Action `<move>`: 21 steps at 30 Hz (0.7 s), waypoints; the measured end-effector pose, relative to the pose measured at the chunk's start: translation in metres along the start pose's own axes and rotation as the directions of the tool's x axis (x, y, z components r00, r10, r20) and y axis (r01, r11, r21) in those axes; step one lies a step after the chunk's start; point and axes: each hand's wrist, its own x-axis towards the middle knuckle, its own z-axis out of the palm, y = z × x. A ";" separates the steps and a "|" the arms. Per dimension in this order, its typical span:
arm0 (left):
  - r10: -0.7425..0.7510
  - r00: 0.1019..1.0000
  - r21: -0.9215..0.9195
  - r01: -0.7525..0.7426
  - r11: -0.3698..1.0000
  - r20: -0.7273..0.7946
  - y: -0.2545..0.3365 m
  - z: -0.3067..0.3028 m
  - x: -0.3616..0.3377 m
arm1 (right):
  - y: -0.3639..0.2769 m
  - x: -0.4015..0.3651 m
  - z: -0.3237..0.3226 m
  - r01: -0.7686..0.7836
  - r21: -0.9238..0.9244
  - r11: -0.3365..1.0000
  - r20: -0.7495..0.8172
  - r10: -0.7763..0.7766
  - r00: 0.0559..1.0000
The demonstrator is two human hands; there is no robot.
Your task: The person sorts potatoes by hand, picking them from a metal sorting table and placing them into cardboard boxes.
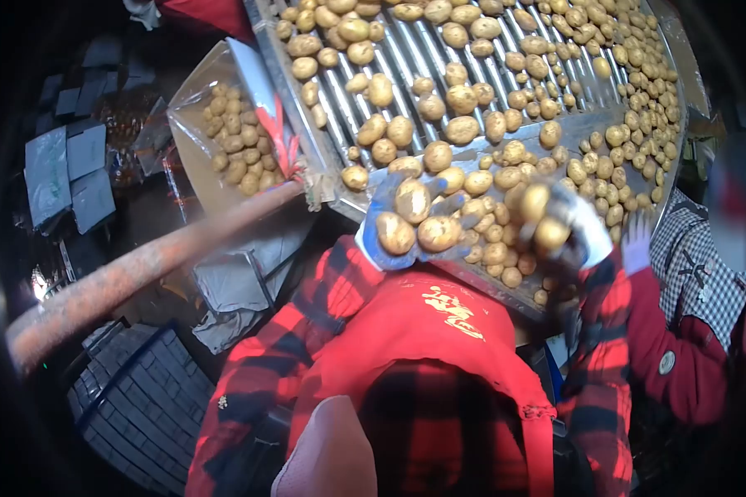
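My left hand (378, 217), in a blue and white glove, is palm up at the near edge of the sorting table. Its fingers curl round three potatoes (412, 201). To the right, my right hand (578, 222), also gloved and blurred by motion, grips two potatoes (551, 234) above a trough of smaller ones. Part of its fingers is hidden. Beyond both hands, many loose potatoes (462, 129) lie on metal rollers (423, 50) and along the metal ledge in front of them.
A lined carton (192, 87) of potatoes stands left of the rollers. A rusty pipe (157, 261) slants across the left side. Stacked flat boxes (137, 398) lie lower left. At the right, another person's gloved hand (637, 242) rests by the table edge.
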 end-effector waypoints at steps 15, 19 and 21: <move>0.229 0.935 -0.122 -0.269 0.955 -0.270 0.233 -0.192 -0.204 | 0.013 0.113 0.423 -0.282 0.574 0.769 0.259 0.156 0.953; 0.310 0.866 0.110 -0.291 0.950 -0.392 0.261 -0.249 -0.164 | 0.036 0.076 0.389 0.090 0.205 0.975 0.305 -0.151 0.940; 0.236 0.895 -0.243 -0.342 0.907 -0.379 0.239 -0.213 -0.148 | 0.060 0.050 0.357 0.081 0.285 0.955 0.312 -0.172 0.934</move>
